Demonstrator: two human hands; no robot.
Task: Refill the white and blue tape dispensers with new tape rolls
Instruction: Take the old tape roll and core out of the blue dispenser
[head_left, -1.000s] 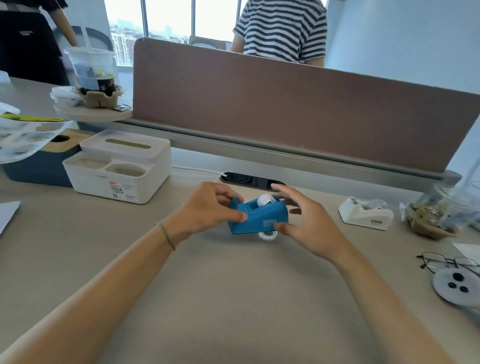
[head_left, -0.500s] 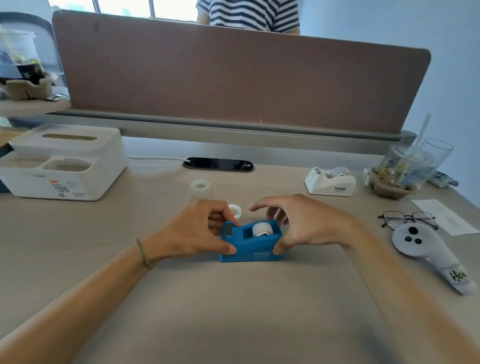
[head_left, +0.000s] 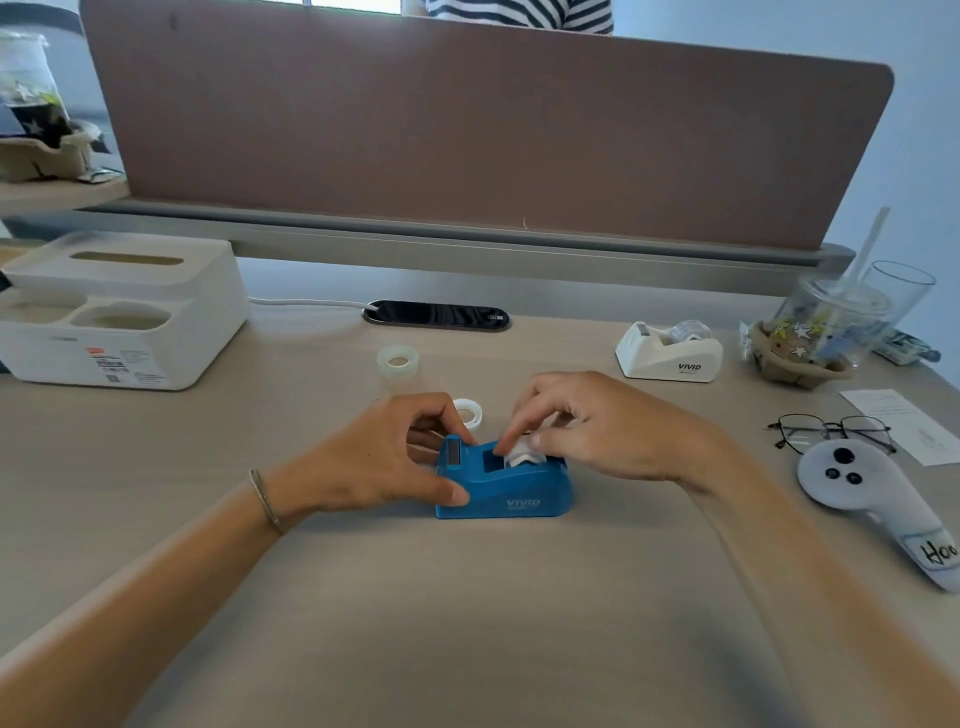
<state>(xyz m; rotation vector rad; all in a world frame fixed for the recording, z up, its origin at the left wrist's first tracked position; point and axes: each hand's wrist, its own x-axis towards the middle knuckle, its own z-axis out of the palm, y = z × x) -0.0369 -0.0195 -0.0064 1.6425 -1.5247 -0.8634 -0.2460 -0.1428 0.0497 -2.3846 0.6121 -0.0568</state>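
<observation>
The blue tape dispenser (head_left: 514, 491) stands upright on the desk in front of me. My left hand (head_left: 384, 457) grips its cutter end, thumb on the front face. My right hand (head_left: 597, 426) pinches the white tape roll (head_left: 522, 451) that sits in the dispenser's slot. Just behind the dispenser lies a small white ring-shaped core (head_left: 469, 412), partly hidden by my left fingers. A clear tape roll (head_left: 398, 361) lies flat farther back. The white tape dispenser (head_left: 670, 353) stands at the back right with a roll in it.
A white tissue organiser (head_left: 119, 312) sits at the back left. Glasses (head_left: 831, 431), a white controller (head_left: 872, 499), a paper slip (head_left: 904, 423) and drink cups (head_left: 831, 327) crowd the right side. A brown partition (head_left: 467, 130) closes the back; a person in stripes stands behind it.
The dispenser came down from a tilted hold onto the desk. My right fingers moved from its rear end onto the white roll in the slot. The camera tilted down and right.
</observation>
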